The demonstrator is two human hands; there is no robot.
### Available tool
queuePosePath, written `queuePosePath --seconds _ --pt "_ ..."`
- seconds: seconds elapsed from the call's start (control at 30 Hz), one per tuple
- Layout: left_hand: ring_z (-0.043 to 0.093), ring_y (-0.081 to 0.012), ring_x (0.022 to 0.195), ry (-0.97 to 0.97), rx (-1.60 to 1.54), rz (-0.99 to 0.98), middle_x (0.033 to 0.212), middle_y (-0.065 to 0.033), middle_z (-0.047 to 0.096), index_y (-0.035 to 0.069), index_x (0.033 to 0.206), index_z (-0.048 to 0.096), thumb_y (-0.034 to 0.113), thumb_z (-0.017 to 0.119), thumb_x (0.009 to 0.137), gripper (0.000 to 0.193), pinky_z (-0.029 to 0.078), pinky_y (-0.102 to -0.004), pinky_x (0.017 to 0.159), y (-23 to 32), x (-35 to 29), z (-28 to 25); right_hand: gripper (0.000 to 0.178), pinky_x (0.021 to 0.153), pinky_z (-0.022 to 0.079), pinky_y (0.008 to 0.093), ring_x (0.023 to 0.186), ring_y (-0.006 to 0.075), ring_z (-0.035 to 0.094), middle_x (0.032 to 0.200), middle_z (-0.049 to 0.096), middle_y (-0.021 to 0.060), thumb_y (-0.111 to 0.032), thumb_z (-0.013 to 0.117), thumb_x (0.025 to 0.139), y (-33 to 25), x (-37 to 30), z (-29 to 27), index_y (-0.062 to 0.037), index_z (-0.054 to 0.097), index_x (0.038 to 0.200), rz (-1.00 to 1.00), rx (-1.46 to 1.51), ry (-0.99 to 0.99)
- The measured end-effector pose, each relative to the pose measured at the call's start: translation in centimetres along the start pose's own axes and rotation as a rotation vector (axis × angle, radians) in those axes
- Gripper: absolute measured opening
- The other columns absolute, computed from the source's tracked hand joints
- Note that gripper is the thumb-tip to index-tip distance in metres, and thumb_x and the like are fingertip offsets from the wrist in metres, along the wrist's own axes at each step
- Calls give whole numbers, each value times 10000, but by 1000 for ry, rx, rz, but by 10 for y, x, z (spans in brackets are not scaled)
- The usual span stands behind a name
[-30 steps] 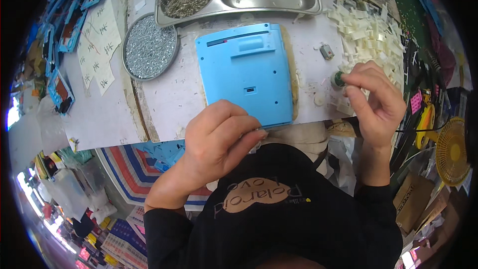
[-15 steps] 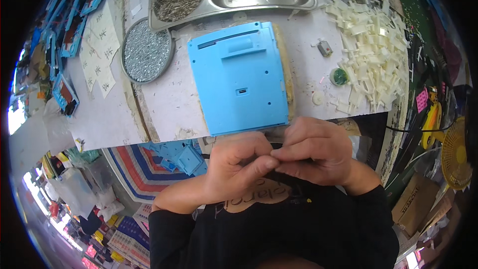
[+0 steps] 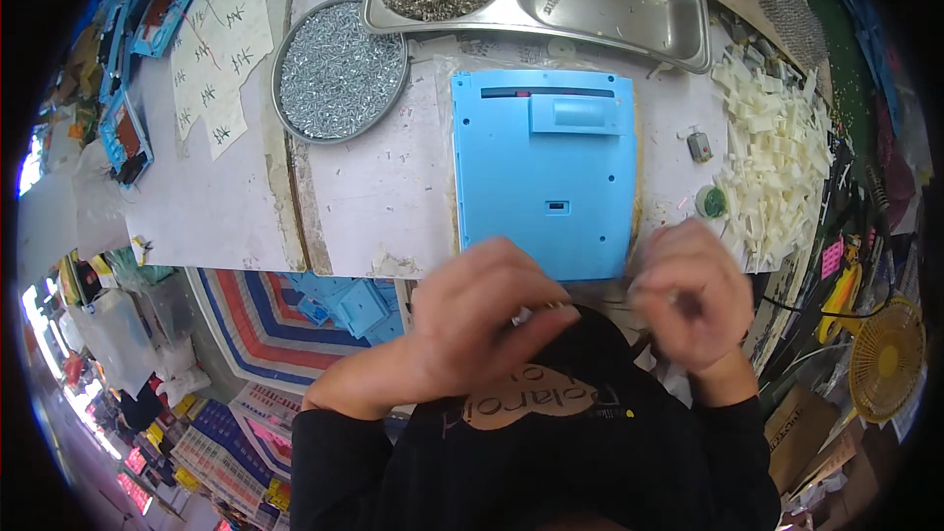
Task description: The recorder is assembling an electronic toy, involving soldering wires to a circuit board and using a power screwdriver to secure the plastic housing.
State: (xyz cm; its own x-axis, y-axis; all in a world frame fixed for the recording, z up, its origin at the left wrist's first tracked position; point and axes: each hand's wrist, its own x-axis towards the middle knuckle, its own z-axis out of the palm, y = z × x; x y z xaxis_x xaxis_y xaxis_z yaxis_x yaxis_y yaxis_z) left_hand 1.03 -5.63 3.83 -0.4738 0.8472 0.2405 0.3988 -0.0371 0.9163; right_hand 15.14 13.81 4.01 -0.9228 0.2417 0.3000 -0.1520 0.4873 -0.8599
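Observation:
A light-blue plastic housing [image 3: 531, 172], with a slot along its far edge, a raised block and several screw holes, lies flat on the table. At its near left corner, my left hand [image 3: 482, 320] hovers with its fingers curled and the thumb pressed towards the index finger. Something small and shiny shows in that grip, too small to name. My right hand [image 3: 693, 300] is off the housing's near right corner, blurred by motion. Its fingers are curled in, and whatever they may hold is hidden.
A round tray of small silver screws [image 3: 339, 69] stands left of the housing. Beyond it is a metal tray [image 3: 615, 0] with small springs in one compartment. Cream plastic parts [image 3: 772, 157] are heaped at right, near a small motor [image 3: 699, 146] and a green round container [image 3: 710, 201].
My hands were together, fingertips touching; now they are apart, the right one farther right. The view has shifted, so the housing appears farther right and straighter.

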Motion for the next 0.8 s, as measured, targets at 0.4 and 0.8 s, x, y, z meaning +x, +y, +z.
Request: queuePosePath --seconds 0.4,0.8 --pt "684 -289 1094 -145 504 225 1137 -93 728 64 873 648 44 821 750 213 535 -409 895 -28 15 -17 170 688 528 310 774 223 682 929 716 133 59 768 818 8 16 -7 -1 679 951 289 146 -6" --pt "684 -287 1176 -105 475 177 1182 -107 740 68 894 673 88 786 809 143 509 -441 1000 -29 8 -16 243 707 489 346 844 259 603 976 678 69 21 808 735 10 10 3 -62 766 959 -23 -369 -101"
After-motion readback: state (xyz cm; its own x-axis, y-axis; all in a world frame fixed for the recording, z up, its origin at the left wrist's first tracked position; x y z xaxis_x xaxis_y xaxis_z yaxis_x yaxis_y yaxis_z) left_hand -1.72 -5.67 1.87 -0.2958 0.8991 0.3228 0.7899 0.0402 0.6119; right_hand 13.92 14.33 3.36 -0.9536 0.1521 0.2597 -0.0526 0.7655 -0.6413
